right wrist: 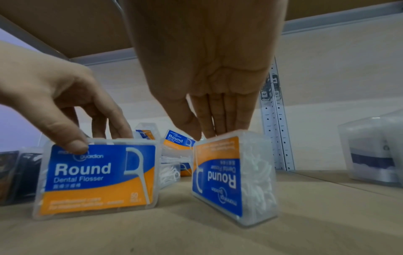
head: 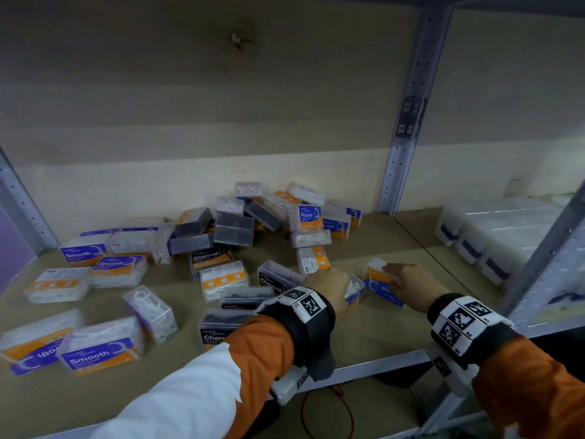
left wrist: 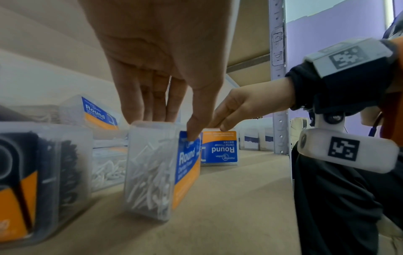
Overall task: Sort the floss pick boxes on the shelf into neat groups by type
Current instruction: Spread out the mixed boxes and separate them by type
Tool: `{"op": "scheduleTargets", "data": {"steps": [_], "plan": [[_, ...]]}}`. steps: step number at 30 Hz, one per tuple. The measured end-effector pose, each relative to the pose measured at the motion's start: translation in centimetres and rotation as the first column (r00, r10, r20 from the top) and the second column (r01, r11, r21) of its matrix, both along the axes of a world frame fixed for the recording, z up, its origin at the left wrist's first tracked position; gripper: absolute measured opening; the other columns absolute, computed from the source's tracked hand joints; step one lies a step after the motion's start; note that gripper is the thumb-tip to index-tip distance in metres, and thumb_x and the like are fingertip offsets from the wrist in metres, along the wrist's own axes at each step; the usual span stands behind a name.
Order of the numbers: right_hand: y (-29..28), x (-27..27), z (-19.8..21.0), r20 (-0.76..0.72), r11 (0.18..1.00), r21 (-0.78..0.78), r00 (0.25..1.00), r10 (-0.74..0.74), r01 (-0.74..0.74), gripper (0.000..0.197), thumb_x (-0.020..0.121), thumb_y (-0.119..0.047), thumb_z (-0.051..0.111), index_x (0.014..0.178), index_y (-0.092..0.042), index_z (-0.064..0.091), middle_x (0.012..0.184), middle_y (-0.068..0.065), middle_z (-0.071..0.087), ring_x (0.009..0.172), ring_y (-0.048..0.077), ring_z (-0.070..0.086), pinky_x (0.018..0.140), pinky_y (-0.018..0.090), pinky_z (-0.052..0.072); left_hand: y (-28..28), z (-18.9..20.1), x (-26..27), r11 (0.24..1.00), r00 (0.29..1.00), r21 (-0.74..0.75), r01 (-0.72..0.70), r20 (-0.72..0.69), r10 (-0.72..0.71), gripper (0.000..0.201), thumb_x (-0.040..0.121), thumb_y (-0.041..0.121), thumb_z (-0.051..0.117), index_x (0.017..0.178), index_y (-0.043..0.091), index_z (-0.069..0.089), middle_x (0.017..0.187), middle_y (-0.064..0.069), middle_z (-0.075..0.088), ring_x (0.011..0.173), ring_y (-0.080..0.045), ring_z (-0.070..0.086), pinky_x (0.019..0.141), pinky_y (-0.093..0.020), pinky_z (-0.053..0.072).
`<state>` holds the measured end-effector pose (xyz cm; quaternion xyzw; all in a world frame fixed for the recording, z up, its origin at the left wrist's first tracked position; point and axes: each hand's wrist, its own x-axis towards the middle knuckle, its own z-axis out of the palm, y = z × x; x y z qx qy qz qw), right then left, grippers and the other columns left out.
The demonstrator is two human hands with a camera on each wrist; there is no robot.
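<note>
Two clear "Round" floss pick boxes stand on the shelf board's right part. My left hand (head: 329,285) (left wrist: 172,127) pinches the top of the left Round box (left wrist: 163,172) (right wrist: 98,177), thumb on its blue-and-orange label and fingers behind. The head view shows little of this box (head: 355,291), which is mostly hidden by the hand. My right hand (head: 408,280) (right wrist: 209,136) holds the top of the right Round box (head: 380,282) (right wrist: 229,177), whose label is upside down. The two boxes stand a short gap apart.
Smooth boxes (head: 101,351) lie at the left and Charcoal boxes (head: 221,327) in the middle front. A jumbled heap of mixed boxes (head: 250,220) is at the back. A metal upright (head: 408,137) separates this bay from one holding white containers (head: 493,232).
</note>
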<state>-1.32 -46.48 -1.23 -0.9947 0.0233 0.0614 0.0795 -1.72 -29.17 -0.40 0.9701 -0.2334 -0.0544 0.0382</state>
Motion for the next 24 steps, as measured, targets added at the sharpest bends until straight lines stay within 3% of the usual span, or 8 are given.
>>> {"op": "scheduleTargets", "data": {"steps": [4,8,16,24], "plan": [[0.1,0.4,0.4,-0.008,1.000,0.006,1.000,0.002,-0.002,0.047,0.096,-0.012,0.045,0.143,-0.014,0.040,0.146,0.007,0.044,0.131,0.023,0.047,0.105,0.027,0.037,0.3,0.1,0.2,1.000,1.000,0.004,-0.008,-0.014,0.008,0.031,0.091,0.021,0.054,0.115,0.000,0.055,0.121,-0.017,0.057,0.110,-0.032,0.058,0.075,-0.034,0.042],[0.3,1.0,0.8,-0.032,1.000,-0.016,0.999,0.007,-0.007,0.045,0.095,-0.010,0.045,0.140,-0.012,0.043,0.144,0.006,0.045,0.131,0.022,0.046,0.105,0.027,0.037,0.5,0.1,0.3,1.000,1.000,0.022,-0.013,-0.027,0.014,0.033,0.093,0.024,0.053,0.117,0.002,0.054,0.121,-0.016,0.058,0.110,-0.031,0.058,0.072,-0.032,0.038],[0.5,1.6,1.3,-0.054,0.998,-0.064,0.998,0.014,-0.018,0.044,0.096,-0.013,0.047,0.140,-0.011,0.043,0.143,0.007,0.046,0.130,0.022,0.045,0.105,0.026,0.037,1.0,1.0,0.3,0.998,1.000,0.063,-0.002,-0.022,0.004,0.035,0.093,0.027,0.054,0.118,0.003,0.055,0.123,-0.014,0.057,0.113,-0.030,0.057,0.085,-0.036,0.047],[1.7,3.4,3.2,-0.022,0.990,-0.053,0.992,0.128,-0.129,0.044,0.095,-0.019,0.050,0.138,-0.011,0.045,0.143,0.005,0.048,0.130,0.021,0.047,0.104,0.026,0.037,3.4,3.4,1.8,0.996,0.999,0.079,-0.032,-0.005,0.032,0.034,0.092,0.032,0.052,0.116,0.010,0.060,0.121,-0.009,0.060,0.108,-0.028,0.059,0.077,-0.031,0.040]]}}
